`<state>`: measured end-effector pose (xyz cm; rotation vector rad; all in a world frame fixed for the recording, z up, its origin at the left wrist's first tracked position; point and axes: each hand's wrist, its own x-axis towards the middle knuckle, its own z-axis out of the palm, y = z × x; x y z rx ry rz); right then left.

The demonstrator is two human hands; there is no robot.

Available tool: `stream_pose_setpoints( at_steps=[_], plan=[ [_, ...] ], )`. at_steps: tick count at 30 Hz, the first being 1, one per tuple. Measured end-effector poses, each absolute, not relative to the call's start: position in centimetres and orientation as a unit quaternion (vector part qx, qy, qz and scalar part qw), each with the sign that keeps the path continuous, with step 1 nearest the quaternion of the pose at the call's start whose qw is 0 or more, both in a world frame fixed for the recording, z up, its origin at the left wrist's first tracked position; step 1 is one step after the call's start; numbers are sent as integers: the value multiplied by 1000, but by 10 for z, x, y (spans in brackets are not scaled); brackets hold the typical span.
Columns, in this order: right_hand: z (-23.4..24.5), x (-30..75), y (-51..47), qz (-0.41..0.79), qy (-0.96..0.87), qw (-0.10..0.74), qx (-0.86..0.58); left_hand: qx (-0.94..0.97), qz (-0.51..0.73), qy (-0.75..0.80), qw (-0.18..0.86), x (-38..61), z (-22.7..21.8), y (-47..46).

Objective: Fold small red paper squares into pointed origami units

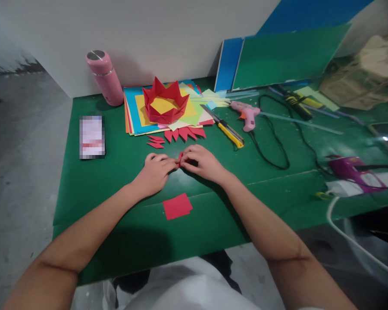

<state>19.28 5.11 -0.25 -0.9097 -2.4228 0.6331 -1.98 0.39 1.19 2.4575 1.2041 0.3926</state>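
Observation:
Between the fingertips of my left hand [158, 170] and my right hand [202, 163] is a small folded piece of red paper [180, 160], mostly covered by the fingers. Both hands are closed on it, low over the green table. Closer to me lie a few flat red paper rectangles [177, 206], slightly fanned. Just beyond the hands, several folded red paper pieces [185, 134] rest in a row, with a smaller group of red pieces [155, 142] to their left. A red paper crown-like ring [164, 114] with pointed tips sits on a stack of coloured paper [134, 113].
A pink bottle [106, 79] and a blurred-out pale object [92, 137] stand to the left. Right of the paper are a yellow utility knife [231, 134], a pink glue gun [247, 115] with its black cord, and a purple power strip [354, 172]. Boards [287, 58] lean behind.

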Motion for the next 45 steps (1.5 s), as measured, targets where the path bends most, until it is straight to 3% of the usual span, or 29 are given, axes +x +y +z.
stream_pose_setpoints(
  at_steps=[45],
  plan=[
    [-6,182,46,210,-863,249,-385,882,153,415,160,-22,12,5]
  ],
)
